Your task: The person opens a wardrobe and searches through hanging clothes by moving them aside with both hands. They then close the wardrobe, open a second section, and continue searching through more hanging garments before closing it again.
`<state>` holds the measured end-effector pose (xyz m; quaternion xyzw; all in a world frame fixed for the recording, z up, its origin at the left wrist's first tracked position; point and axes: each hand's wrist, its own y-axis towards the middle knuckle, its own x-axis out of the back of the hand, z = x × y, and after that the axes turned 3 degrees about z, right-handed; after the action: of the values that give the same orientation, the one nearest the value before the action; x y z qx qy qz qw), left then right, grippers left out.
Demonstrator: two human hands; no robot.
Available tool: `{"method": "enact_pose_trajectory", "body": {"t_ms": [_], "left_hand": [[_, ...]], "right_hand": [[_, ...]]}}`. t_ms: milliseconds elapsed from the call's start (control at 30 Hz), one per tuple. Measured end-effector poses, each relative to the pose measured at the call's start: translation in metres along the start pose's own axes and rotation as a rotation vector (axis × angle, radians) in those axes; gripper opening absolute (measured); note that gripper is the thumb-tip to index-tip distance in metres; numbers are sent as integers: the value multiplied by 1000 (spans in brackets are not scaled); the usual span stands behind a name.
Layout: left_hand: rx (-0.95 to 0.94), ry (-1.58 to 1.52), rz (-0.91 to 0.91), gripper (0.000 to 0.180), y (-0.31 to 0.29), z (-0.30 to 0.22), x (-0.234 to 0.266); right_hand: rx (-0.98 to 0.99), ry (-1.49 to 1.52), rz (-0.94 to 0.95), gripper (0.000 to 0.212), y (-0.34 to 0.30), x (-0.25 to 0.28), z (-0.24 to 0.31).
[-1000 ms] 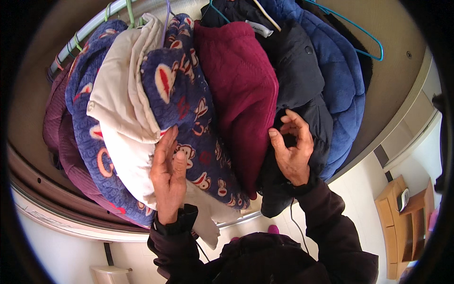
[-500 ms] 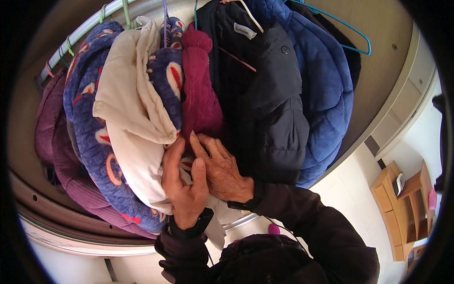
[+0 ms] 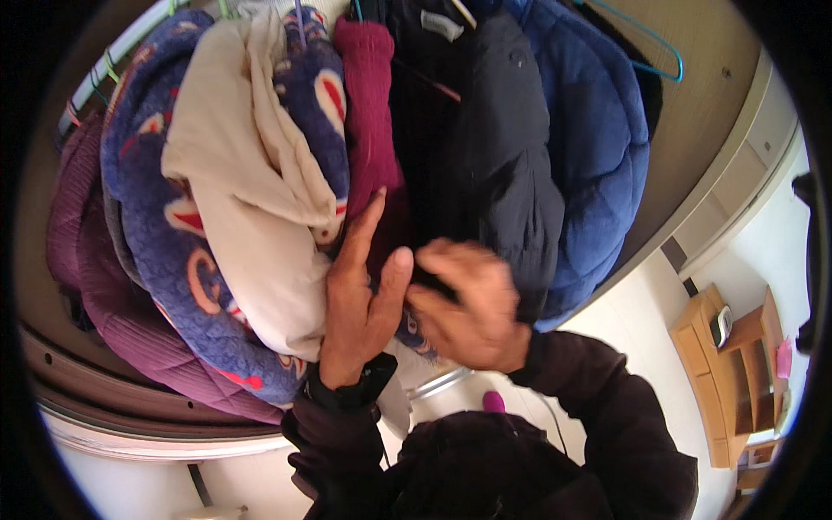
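Wardrobe (image 3: pixel 702 130) behind, maroon garment (image 3: pixel 370 113) lengthwise downward.

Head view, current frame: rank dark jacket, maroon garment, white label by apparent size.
Largest to smallest, visible area:
1. Dark jacket
2. Maroon garment
3. White label

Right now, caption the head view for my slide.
Left hand at a magenta garment, right hand blurred near a dark jacket.
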<state>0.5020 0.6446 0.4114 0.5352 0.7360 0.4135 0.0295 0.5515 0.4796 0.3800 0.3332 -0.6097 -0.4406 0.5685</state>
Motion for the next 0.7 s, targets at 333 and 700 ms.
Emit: {"method": "enact_pose_trajectory", "body": {"t_ms": [333,700], "left_hand": [[-30,140,36,53,-3,8,2],[0,45,40,47,-1,2,3]], "right_hand": [[-459,-400,-1,92,-23,71,-69],[-642,-47,73,35,-41,178,-157]]}}
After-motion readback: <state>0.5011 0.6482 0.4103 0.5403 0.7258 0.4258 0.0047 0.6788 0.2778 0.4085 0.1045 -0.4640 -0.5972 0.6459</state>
